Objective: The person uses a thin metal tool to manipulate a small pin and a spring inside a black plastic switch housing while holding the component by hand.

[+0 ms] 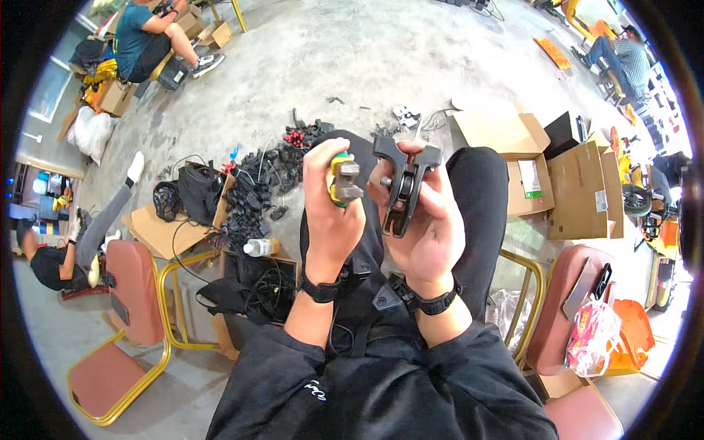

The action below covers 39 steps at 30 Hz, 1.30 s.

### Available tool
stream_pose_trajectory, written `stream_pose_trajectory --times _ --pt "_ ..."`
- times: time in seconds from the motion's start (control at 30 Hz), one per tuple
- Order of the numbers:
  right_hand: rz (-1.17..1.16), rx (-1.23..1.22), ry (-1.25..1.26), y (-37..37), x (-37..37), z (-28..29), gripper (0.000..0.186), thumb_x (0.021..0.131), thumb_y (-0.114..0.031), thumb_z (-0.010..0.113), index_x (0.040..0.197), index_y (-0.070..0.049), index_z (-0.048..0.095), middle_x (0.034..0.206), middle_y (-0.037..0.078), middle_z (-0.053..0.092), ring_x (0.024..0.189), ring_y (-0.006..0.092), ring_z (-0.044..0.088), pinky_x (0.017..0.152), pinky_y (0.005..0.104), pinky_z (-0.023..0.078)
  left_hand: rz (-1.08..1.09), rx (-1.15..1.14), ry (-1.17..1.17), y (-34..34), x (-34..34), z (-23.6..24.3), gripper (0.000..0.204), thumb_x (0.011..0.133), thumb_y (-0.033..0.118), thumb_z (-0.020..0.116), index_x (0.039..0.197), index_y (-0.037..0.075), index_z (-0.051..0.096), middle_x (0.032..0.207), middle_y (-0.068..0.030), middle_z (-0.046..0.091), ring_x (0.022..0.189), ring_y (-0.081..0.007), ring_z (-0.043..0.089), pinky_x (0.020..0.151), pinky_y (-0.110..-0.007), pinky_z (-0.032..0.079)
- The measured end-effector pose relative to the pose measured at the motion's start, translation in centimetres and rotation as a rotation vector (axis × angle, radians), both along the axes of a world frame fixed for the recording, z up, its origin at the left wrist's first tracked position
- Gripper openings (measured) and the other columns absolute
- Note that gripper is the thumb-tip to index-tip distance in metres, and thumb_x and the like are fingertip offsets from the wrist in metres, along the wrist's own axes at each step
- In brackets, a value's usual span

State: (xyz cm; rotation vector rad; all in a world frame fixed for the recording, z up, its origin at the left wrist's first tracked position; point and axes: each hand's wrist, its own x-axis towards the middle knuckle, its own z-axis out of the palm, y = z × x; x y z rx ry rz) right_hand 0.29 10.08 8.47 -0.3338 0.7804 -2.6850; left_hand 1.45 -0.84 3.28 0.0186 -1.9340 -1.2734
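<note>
In my left hand (334, 220), closed around its grips, is a pair of pliers (345, 180) with yellow and green handles, the metal head turned toward my right hand. My right hand (429, 235) grips a black T-shaped part (403, 187) with a wide forked top and a narrow lower body, held upright above my lap. Between the pliers and the black part is a small gap. Fingers cover some of the part's back and sides.
On the floor ahead-left lies a heap of small black parts (257, 183), with a bottle (262, 247) and a box of cables (275, 286) nearer. Open cardboard boxes (579, 187) stand at right. Chairs (136, 293) flank me. Other people (150, 44) sit farther off.
</note>
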Motion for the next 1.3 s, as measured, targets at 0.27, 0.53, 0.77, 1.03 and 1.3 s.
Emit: stream_pose_trajectory --times 0.27,0.53,0.77,1.03,1.3 --pt "-0.114 0.205 0.278 0.7 -1.0 -2.3 0.041 0.081 -0.022 0.051 0.115 -0.004 0.038 0.116 0.014 0.041 0.108 0.0249 0.045 0.093 0.0409 0.036 -0.289 0.077 0.015 0.3 -0.9 -1.1 0.045 0.068 -0.014 0.04 0.111 0.0 0.047 0.11 -0.0144 0.05 0.104 -0.0238 0.052 0.085 -0.032 0.047" --pt "-0.125 0.264 0.529 0.6 -0.9 -2.8 0.032 0.082 -0.019 0.049 0.108 -0.003 0.041 0.109 0.019 0.044 0.107 0.0319 0.043 0.093 0.0448 0.031 -0.449 0.087 -0.02 -0.1 -0.6 -1.2 0.035 0.08 0.012 0.059 0.111 -0.001 0.048 0.111 -0.0185 0.054 0.104 -0.0284 0.055 0.088 -0.036 0.044" --pt "-0.116 0.26 0.549 1.1 -0.8 -3.0 0.032 0.081 -0.017 0.052 0.108 -0.002 0.042 0.108 0.019 0.044 0.106 0.0322 0.042 0.094 0.0443 0.03 -0.463 0.099 -0.063 0.6 -0.6 -1.1 0.034 0.079 0.01 0.062 0.108 0.0 0.049 0.109 -0.017 0.055 0.098 -0.0261 0.058 0.083 -0.033 0.045" --pt "-0.14 0.303 0.561 1.6 -1.0 -3.5 0.033 0.081 -0.017 0.051 0.108 0.0 0.043 0.108 0.019 0.043 0.107 0.0301 0.041 0.095 0.0423 0.029 -0.428 0.072 -0.164 1.3 0.0 -0.9 0.032 0.076 0.004 0.062 0.105 0.001 0.049 0.106 -0.0145 0.056 0.093 -0.0242 0.058 0.08 -0.032 0.045" --pt "-0.136 0.278 0.508 1.4 -0.7 -3.6 0.034 0.08 -0.018 0.051 0.108 0.0 0.043 0.107 0.019 0.041 0.106 0.0288 0.041 0.095 0.0414 0.029 -0.365 -0.01 -0.279 1.1 0.4 -0.9 0.035 0.073 0.001 0.064 0.103 0.001 0.048 0.105 -0.0128 0.056 0.091 -0.0238 0.058 0.079 -0.031 0.045"
